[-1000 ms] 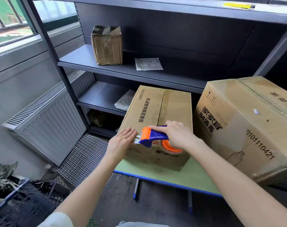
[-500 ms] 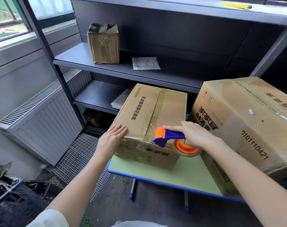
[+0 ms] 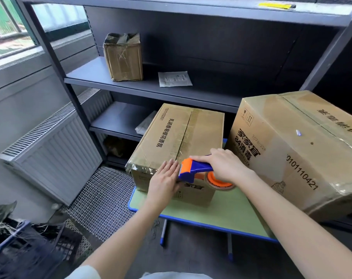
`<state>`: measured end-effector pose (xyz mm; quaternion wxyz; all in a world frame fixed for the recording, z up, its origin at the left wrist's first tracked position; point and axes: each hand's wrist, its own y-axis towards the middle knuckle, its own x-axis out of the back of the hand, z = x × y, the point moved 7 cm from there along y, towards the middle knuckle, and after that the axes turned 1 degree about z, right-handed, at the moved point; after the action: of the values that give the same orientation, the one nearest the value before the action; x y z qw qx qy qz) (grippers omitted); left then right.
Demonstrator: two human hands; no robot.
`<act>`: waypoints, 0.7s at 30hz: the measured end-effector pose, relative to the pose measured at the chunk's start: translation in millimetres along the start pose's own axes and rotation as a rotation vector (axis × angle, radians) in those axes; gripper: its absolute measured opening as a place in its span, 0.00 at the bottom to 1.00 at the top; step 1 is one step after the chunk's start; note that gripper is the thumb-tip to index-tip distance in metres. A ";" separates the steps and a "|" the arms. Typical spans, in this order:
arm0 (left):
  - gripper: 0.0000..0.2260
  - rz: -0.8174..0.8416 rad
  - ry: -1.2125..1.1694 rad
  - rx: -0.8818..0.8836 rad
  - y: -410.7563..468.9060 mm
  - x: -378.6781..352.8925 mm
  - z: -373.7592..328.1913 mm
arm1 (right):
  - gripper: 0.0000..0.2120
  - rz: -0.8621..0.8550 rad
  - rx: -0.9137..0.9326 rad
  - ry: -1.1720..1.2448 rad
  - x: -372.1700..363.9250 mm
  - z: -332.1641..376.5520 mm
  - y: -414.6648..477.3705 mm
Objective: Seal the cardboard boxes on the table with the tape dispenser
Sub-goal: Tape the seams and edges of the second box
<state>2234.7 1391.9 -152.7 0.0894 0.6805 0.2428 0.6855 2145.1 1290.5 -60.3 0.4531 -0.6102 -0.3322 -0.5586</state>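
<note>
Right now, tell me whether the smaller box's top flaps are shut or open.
Shut. The smaller box has both flaps flat, meeting at a taped centre seam; none stands up.

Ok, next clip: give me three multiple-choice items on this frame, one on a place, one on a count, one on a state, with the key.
1. Where is the dispenser?
A. lying flat on the table
B. at the near top edge of the small box
C. on top of the big box

2. How many boxes rest on the table?
A. two
B. one
C. four

3. What is the left hand doing?
A. gripping the dispenser
B. hanging at the person's side
C. lying flat on the small box

Key:
1 B: the right hand grips it at that edge.
2 A: the small box and the big box stand side by side.
3 C: its fingers are straight and lie over the box's near edge.
</note>
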 end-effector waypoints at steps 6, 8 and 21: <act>0.15 -0.143 0.018 -0.021 -1.6 0.8 13.6 | 0.27 -0.014 0.006 -0.013 3.2 2.9 0.1; 0.16 -0.121 0.015 -0.029 -2.0 2.3 25.5 | 0.26 -0.031 0.018 -0.012 4.5 12.7 4.2; 0.22 0.145 -0.108 0.084 -1.7 -5.3 52.8 | 0.36 0.047 -0.063 0.027 -4.4 -40.9 -24.0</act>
<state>2286.3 1402.1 -160.5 0.0237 0.7354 0.2163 0.6417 2106.9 1262.1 -61.7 0.4512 -0.6240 -0.2938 -0.5663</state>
